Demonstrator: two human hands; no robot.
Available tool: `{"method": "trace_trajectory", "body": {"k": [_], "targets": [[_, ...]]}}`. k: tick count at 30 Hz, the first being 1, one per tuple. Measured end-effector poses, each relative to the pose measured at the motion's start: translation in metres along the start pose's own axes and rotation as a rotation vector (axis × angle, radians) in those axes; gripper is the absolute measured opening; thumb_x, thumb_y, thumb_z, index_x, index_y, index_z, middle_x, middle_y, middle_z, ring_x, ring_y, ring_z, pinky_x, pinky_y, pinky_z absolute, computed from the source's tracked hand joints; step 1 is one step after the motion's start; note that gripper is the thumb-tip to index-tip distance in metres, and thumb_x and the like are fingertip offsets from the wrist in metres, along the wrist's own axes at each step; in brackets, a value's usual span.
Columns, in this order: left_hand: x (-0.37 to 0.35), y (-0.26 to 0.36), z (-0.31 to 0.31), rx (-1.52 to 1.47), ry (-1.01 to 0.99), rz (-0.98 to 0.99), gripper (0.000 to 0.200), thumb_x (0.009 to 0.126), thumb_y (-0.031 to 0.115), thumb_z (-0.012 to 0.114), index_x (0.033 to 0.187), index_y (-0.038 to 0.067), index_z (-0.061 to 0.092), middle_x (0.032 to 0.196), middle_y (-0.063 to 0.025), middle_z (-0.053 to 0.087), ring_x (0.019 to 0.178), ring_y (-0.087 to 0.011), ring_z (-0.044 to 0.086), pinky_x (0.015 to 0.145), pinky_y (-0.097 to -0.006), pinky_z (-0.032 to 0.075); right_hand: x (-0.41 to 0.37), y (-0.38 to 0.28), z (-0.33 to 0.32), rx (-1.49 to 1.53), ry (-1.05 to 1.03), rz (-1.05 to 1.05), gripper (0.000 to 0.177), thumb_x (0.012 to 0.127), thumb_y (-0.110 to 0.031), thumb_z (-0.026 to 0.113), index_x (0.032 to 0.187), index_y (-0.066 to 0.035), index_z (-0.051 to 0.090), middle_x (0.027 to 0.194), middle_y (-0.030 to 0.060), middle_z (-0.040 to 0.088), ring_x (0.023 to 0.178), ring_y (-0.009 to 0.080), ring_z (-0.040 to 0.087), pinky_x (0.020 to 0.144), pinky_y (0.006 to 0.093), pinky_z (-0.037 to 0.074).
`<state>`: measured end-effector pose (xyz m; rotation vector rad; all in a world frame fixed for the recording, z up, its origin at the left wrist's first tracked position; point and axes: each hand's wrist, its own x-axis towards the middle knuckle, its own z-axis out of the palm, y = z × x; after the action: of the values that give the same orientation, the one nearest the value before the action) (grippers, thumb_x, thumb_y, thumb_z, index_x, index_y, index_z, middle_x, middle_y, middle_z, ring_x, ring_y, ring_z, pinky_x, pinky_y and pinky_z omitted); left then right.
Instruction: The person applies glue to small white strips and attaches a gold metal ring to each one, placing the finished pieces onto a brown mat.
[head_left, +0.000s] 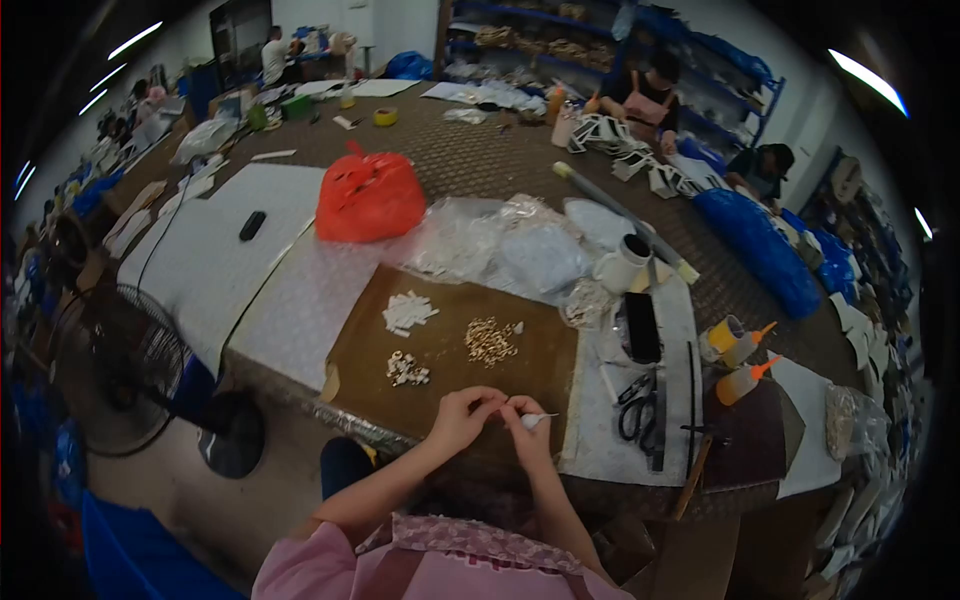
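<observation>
Both hands meet over the front edge of a brown mat [450, 300]. My left hand [466, 415] is closed, its fingertips pinched on something too small to make out. Against it, my right hand [527, 428] is closed around a small white bottle [533, 421] with a thin tip pointing right. On the mat lie a pile of white strips [408, 313], a pile of small gold-coloured pieces [490, 342] and a pile of small whitish pieces [407, 369].
A red plastic bag [370, 195] and clear bags [500, 240] stand behind the mat. To the right are a white mug [622, 263], a black phone [642, 328], scissors [637, 412] and glue bottles [745, 382]. A fan [125, 365] stands left. Other people [650, 100] sit farther back.
</observation>
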<state>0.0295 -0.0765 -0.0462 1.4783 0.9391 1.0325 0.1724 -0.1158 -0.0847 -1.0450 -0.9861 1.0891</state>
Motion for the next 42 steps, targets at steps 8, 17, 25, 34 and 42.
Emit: {"method": "trace_trajectory", "body": {"k": [8,17,25,34,42], "targets": [[0.009,-0.01,-0.071,0.722,0.382,0.36,0.006,0.076,0.006,0.065,0.081,0.007,0.065,0.081,-0.0078,0.061,0.084,-0.0295,0.055,0.074,-0.0378,0.044,0.004,0.0,0.004,0.029,0.128,0.012,0.01,0.088,-0.009,0.06,0.094,-0.002,0.06,0.077,0.0012,0.058,0.069,0.0082,0.055,0.063,0.0216,0.045],[0.015,-0.035,-0.097,0.847,0.307,0.357,0.026,0.078,0.018,0.068,0.1,0.006,0.065,0.113,-0.0167,0.054,0.113,-0.0361,0.047,0.095,-0.0427,0.039,0.004,0.001,0.006,0.036,0.124,-0.006,0.009,0.088,-0.009,0.058,0.093,-0.002,0.057,0.075,0.0013,0.055,0.068,0.0079,0.052,0.063,0.0213,0.041],[0.028,-0.029,-0.111,0.616,0.212,0.322,0.023,0.083,0.018,0.063,0.101,0.004,0.065,0.111,-0.0144,0.057,0.108,-0.0313,0.052,0.091,-0.0371,0.043,0.005,0.007,0.002,0.035,0.12,-0.023,0.01,0.088,-0.011,0.06,0.092,-0.001,0.059,0.077,0.0006,0.057,0.068,0.007,0.054,0.063,0.0205,0.043],[0.081,-0.057,-0.157,0.946,0.279,0.28,0.01,0.077,0.013,0.066,0.085,0.007,0.067,0.085,-0.009,0.059,0.086,-0.0286,0.056,0.076,-0.037,0.046,0.006,0.003,0.003,0.054,0.126,-0.008,0.011,0.088,-0.012,0.06,0.093,-0.001,0.059,0.078,0.0006,0.057,0.069,0.0071,0.054,0.063,0.021,0.043],[0.091,-0.057,-0.157,1.074,0.185,0.327,0.009,0.082,0.011,0.058,0.087,0.003,0.055,0.086,-0.0136,0.056,0.086,-0.0313,0.056,0.073,-0.0402,0.046,0.005,0.008,0.001,0.043,0.116,0.002,0.012,0.088,-0.011,0.06,0.095,-0.001,0.059,0.081,0.0014,0.059,0.071,0.0078,0.056,0.064,0.021,0.045]]}}
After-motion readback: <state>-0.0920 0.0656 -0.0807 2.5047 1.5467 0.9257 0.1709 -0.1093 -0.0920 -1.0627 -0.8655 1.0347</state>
